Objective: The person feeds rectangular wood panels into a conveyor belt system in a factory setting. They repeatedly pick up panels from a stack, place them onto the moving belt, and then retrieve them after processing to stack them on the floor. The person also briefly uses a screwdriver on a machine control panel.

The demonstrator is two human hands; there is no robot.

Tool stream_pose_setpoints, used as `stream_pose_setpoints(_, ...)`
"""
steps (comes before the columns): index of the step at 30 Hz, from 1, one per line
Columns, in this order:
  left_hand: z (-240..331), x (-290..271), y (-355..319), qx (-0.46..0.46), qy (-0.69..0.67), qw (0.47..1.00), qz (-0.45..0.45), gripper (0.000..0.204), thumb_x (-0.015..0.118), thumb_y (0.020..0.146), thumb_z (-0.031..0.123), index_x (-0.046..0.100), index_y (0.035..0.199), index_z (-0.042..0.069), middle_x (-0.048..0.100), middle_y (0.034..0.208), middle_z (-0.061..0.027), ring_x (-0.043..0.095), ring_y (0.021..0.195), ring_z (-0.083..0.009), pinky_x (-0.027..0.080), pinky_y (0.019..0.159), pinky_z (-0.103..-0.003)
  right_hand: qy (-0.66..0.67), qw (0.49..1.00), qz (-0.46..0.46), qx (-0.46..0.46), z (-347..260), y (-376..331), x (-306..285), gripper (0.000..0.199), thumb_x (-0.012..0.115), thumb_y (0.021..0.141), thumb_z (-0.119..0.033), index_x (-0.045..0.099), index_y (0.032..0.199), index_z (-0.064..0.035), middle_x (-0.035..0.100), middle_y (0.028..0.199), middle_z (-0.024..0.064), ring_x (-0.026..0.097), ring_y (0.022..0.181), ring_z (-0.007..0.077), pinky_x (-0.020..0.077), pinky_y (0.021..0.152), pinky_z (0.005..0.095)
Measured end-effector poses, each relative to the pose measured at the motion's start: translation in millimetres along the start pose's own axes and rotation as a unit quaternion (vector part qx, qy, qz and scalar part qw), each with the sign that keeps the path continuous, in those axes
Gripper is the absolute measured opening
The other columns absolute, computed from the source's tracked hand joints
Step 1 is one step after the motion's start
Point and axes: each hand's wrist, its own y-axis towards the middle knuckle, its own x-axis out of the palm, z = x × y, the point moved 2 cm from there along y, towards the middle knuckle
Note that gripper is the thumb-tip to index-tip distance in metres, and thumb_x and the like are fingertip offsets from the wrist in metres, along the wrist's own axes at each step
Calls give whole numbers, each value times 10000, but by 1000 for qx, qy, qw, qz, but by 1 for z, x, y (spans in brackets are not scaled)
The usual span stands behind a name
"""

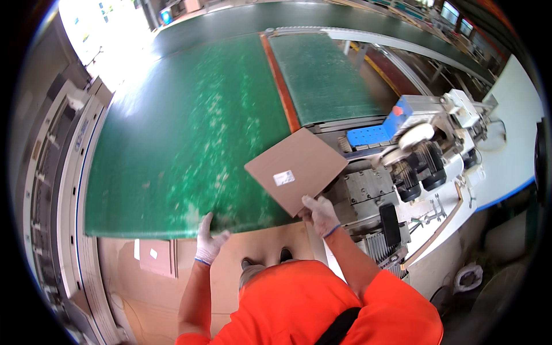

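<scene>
A flat brown panel (305, 167) with a small white label (283, 178) is tilted at the right side of the green conveyor belt (167, 138). My right hand (322, 214), in a white glove, grips the panel's near corner, thumb on top. The fingers beneath are partly hidden. At the belt's near edge, my gloved left hand (210, 240) is held with thumb and fingers apart and nothing in it. The panel's right corner reaches toward the machine.
Right of the belt stands a machine with motors (428, 164) and a blue guard (368, 135). A black phone-like object (390, 225) and wrenches (434, 211) lie nearby. Labelled panels (158, 257) rest on the floor at left. An orange strip (279, 86) divides the belts.
</scene>
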Motion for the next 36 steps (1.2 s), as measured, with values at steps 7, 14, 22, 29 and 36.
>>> stream_pose_setpoints(7, 42, -23, -63, -166, -624, 763, 18, 755, 783, 964, 419, 500, 1555, 44, 635, 1479, -123, 608, 1363, -289, 469, 1174, -493, -61, 949, -285, 120, 54, -84, 93, 381, 728, 1000, -342, 691, 1148, 8, 725, 906, 52, 666, 722, 122, 521, 629, 264)
stream_pose_setpoints(14, 5, -72, -242, -166, -711, 625, 276, 710, 770, 890, 95, 501, 1544, 35, 623, 1507, -119, 588, 1402, -334, 463, 1205, -514, -325, 834, -427, 127, 100, -105, 213, 365, 724, 1021, -237, 680, 1248, 47, 744, 1009, 82, 706, 825, 135, 578, 715, 284)
stream_pose_setpoints(22, -150, -111, -363, -143, -686, 478, 529, 166, 678, 936, 24, 708, 1098, 10, 761, 1171, -115, 725, 1139, -320, 613, 1033, -510, -308, 821, -444, 182, 170, -103, 295, 396, 718, 1030, -193, 627, 1330, 50, 713, 1015, 72, 683, 859, 132, 560, 749, 272)
stream_pose_setpoints(29, -351, -150, -283, -184, -704, 394, 561, 55, 629, 991, 33, 668, 1028, 39, 731, 1064, -109, 715, 1041, -314, 615, 1008, -518, -278, 869, -347, 218, 217, -104, 317, 202, 691, 1023, -146, 641, 1179, -30, 619, 905, 30, 616, 787, 103, 498, 668, 242)
stream_pose_setpoints(36, -506, -156, -241, -172, -724, 382, 549, 137, 629, 964, 68, 665, 1094, 43, 731, 1101, -109, 701, 1063, -330, 584, 1012, -517, -261, 935, -173, 169, 312, -127, 224, 127, 623, 1037, -143, 593, 1125, -56, 627, 872, 79, 654, 753, 165, 550, 639, 277)
